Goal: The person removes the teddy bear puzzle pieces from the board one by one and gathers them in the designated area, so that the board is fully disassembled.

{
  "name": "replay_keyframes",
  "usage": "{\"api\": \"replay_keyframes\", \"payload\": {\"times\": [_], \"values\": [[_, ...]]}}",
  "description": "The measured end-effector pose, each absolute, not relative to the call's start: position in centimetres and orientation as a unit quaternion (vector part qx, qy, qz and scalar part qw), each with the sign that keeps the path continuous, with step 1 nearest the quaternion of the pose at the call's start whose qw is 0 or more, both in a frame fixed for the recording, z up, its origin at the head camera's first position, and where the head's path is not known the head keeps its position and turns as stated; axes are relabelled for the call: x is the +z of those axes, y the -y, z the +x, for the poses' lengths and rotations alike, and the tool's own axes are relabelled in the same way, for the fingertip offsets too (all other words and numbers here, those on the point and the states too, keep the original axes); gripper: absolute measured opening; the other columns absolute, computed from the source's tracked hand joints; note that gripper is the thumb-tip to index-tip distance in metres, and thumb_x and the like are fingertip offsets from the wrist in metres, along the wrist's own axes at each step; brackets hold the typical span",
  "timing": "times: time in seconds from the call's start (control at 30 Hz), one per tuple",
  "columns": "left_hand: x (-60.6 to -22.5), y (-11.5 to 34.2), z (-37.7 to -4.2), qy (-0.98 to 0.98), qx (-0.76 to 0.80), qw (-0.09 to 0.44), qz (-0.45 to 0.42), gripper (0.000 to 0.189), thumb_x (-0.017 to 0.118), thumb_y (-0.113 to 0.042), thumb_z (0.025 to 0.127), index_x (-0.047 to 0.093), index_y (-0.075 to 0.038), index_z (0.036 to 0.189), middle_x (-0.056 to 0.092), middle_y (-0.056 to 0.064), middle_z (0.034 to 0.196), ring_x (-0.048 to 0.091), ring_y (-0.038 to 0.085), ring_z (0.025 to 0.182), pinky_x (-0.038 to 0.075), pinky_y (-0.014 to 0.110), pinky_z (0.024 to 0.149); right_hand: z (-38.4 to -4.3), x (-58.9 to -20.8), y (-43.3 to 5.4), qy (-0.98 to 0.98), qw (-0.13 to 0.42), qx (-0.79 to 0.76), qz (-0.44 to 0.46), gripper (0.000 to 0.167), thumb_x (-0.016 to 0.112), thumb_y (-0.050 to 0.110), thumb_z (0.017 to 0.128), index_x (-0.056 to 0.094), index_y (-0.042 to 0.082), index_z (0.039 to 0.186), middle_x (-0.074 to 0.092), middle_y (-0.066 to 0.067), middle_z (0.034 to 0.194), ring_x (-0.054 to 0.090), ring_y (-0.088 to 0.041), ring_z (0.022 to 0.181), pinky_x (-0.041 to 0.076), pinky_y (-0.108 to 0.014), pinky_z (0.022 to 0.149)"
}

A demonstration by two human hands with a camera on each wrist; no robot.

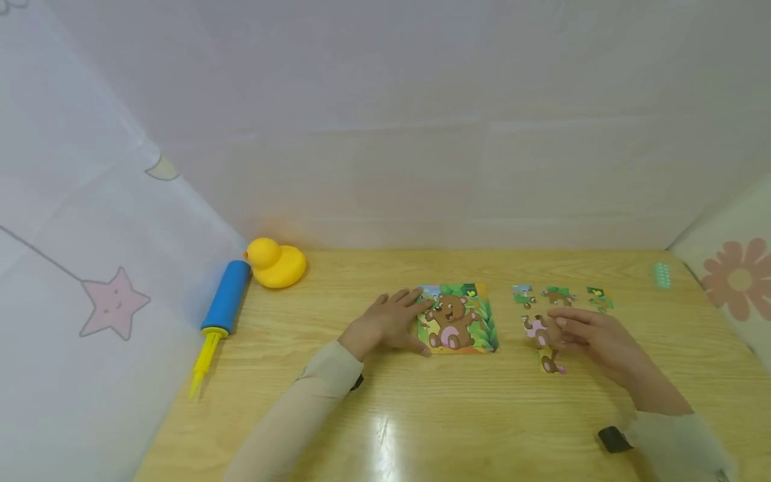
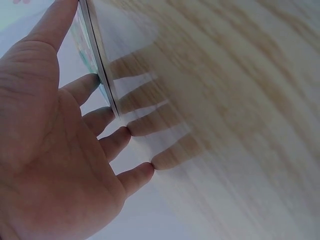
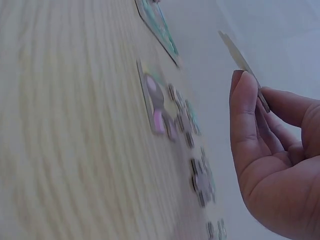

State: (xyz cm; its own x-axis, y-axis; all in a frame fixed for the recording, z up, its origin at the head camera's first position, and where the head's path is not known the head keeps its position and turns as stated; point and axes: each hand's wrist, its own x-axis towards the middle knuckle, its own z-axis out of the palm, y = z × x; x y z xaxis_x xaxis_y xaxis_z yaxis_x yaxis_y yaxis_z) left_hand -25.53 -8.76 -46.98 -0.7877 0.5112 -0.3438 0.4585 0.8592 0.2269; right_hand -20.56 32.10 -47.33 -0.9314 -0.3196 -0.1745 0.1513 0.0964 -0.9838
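My left hand [image 1: 397, 320] lies with spread fingers over the left edge of a flat bear picture board [image 1: 454, 321]. In the left wrist view, the thumb and some fingertips [image 2: 111, 114] touch the board's edge, and others rest on the table. My right hand [image 1: 593, 338] pinches a thin puzzle piece [image 3: 239, 57] between thumb and fingers, above the table to the right of the board. Beneath it lies a puzzle piece with a brown foot [image 1: 549, 363]. Three more pieces, a left one [image 1: 523, 295], a brown-and-green one [image 1: 559, 296] and a right one [image 1: 600, 299], form a row behind.
A yellow toy duck [image 1: 277, 263] sits at the table's back left. Beside it, a blue and yellow hand pump [image 1: 225, 301] lies along the left wall. A small teal bumpy item [image 1: 662, 275] is at the back right. Pale cloth walls [image 1: 421, 187] enclose the wooden table [image 1: 458, 415].
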Motion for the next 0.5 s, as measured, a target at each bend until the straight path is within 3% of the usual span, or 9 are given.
{"api": "replay_keyframes", "payload": {"times": [0.2,0.5], "values": [[-47.0,8.8,-25.6,-0.944,0.061,0.198,0.258,0.103,0.068,-0.073,0.081,0.017,-0.036,0.163,0.001,-0.002,0.173,0.007,0.026,0.160,0.013,0.059,0.127,-19.9,-47.8,-34.5,-0.690,0.180,-0.700,-0.035,0.032,0.053,0.016,0.107,0.065,0.010,0.135,0.069,0.012,0.118,0.069,-0.005,0.094,0.061,-0.024,0.081],[-47.0,8.7,-25.6,-0.943,0.072,0.199,0.256,0.103,0.070,-0.071,0.081,0.018,-0.036,0.163,0.002,-0.002,0.173,0.008,0.026,0.160,0.011,0.059,0.127,-19.0,-48.5,-36.7,-0.672,0.189,-0.715,0.022,0.025,0.056,0.019,0.106,0.073,0.023,0.123,0.068,0.010,0.106,0.067,-0.005,0.084,0.062,-0.025,0.076]]}}
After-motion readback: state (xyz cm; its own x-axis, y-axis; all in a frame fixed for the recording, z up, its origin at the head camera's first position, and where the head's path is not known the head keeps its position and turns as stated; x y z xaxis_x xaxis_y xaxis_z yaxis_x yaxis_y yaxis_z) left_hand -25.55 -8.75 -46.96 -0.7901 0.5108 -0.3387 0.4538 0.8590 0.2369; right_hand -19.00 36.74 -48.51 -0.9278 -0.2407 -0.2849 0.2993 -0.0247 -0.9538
